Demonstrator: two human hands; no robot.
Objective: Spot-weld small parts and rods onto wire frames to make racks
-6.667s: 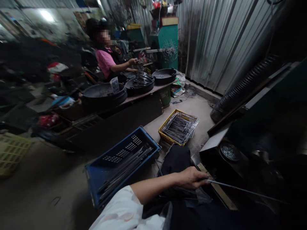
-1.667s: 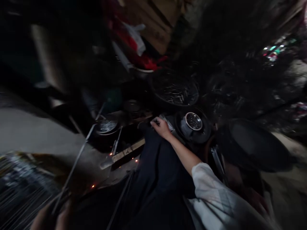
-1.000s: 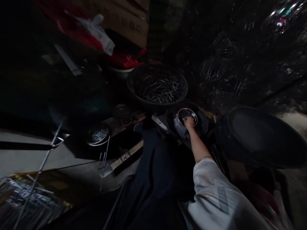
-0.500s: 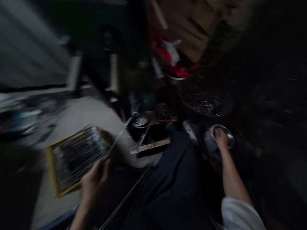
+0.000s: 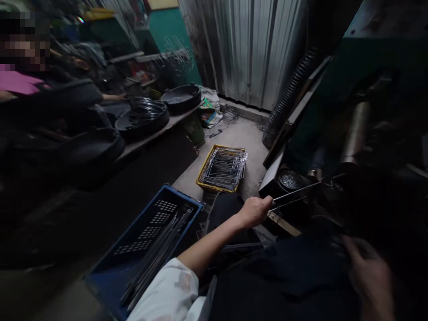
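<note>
Here, concrete floor (image 5: 256, 138) is meeting corrugated wall (image 5: 249, 58), and a yellow crate (image 5: 211, 185) is holding wire frames (image 5: 223, 169). The left hand (image 5: 254, 211) is pinching a metal rod (image 5: 296, 191); the right hand (image 5: 372, 269) is blurring, its grip unclear.

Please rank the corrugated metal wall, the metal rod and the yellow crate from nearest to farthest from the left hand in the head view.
1. Metal rod: held in the left hand, extending rightward.
2. Yellow crate: ahead, to the left.
3. Corrugated metal wall: at the back, beyond the crate.
</note>
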